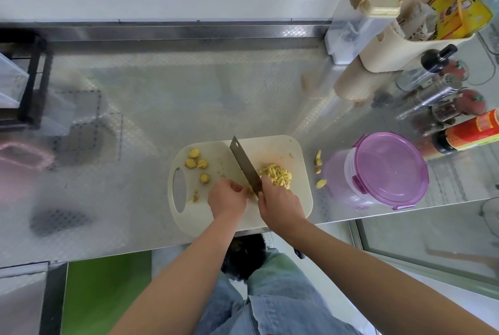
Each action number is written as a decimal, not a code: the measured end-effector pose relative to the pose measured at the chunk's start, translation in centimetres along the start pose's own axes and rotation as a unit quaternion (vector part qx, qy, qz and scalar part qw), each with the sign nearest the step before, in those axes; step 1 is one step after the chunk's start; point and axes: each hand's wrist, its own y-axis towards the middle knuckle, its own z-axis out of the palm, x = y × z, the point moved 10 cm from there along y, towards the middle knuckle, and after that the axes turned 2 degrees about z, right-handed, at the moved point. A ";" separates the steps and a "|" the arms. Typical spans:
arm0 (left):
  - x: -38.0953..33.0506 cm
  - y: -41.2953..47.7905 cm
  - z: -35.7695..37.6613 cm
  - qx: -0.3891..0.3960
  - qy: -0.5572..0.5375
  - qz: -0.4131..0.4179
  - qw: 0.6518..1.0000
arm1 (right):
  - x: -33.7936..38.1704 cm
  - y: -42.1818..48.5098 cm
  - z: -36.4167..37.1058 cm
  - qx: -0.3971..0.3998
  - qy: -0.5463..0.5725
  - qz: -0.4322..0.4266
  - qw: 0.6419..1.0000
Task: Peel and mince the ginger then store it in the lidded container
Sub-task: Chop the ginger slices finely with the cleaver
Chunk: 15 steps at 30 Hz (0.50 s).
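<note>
A cream cutting board (275,145) lies at the counter's front edge. On its left part lie several round ginger slices (196,163); a pile of ginger strips (276,175) sits on its right part. My right hand (279,203) grips the handle of a cleaver (244,164), whose blade stands edge-down between the slices and the pile. Just left of the blade, my left hand (226,198) pinches a small bit of ginger with curled fingers; the bit is mostly hidden. The container with its purple lid (390,168) on stands to the board's right.
Ginger scraps (319,170) lie on the steel counter between board and container. Sauce bottles (469,132), a shaker and a cream holder (410,51) crowd the back right. A black rack (32,78) stands at the far left. A small ginger crumb pile (195,198) lies near the board's handle hole.
</note>
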 end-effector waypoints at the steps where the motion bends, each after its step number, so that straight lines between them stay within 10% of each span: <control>1: -0.2 -0.1 0.0 0.001 0.006 0.005 1.000 | 0.0 0.1 0.0 -0.002 0.000 -0.001 1.000; 15: 0.2 0.1 0.1 0.005 -0.009 0.009 1.000 | -0.5 -0.1 -0.8 -0.029 0.040 -0.008 0.999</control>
